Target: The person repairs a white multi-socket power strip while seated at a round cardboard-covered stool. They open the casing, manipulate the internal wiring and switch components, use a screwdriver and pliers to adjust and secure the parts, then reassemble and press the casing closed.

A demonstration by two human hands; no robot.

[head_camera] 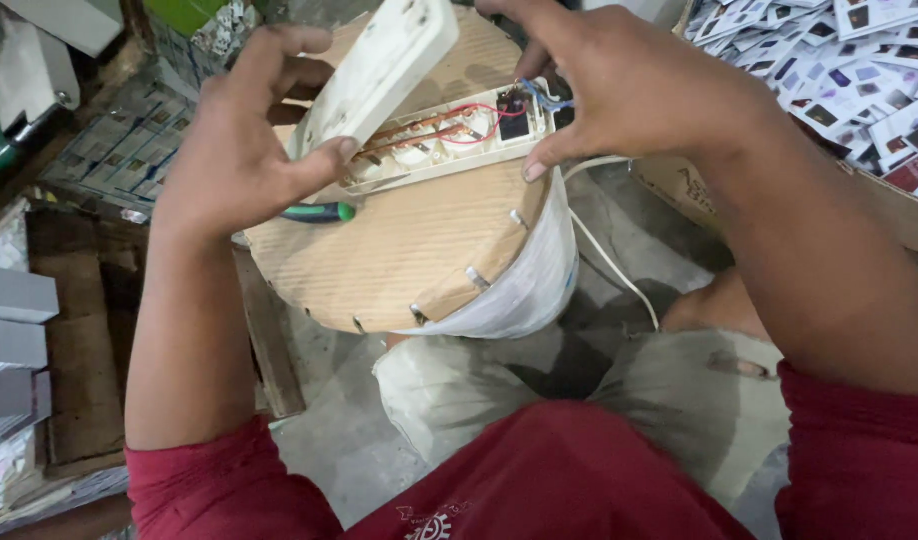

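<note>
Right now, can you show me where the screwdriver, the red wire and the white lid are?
screwdriver (324, 212), head view, green handle under the left hand.
red wire (476, 124), head view, loop inside the open strip.
white lid (384, 62), head view, middle of its face.

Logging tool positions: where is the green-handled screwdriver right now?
In the head view, the green-handled screwdriver lies on the round cardboard-topped stand, left of centre, just under the left hand.
</note>
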